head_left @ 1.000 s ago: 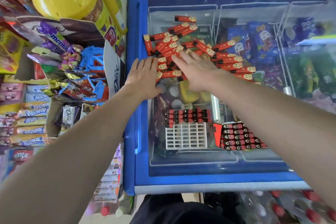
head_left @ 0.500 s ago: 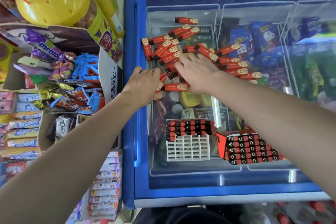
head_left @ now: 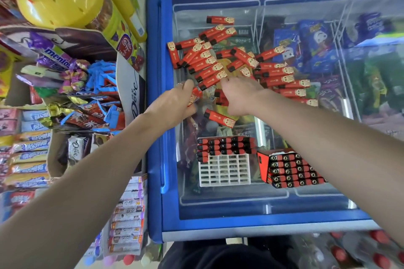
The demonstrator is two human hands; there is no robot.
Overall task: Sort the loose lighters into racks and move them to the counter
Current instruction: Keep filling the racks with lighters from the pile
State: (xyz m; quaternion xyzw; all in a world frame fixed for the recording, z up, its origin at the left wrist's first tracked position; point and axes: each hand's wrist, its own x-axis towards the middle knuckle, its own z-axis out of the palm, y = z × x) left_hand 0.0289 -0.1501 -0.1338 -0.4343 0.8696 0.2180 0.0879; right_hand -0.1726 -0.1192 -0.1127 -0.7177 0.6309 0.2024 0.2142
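head | step: gathering loose lighters point(head_left: 220, 65) on freezer lid point(head_left: 273, 205) | left hand point(head_left: 175, 102) curled round one lighter | right hand point(head_left: 240, 94) apparently pinching another, grip partly hidden | next: slot into white rack point(head_left: 224, 170)
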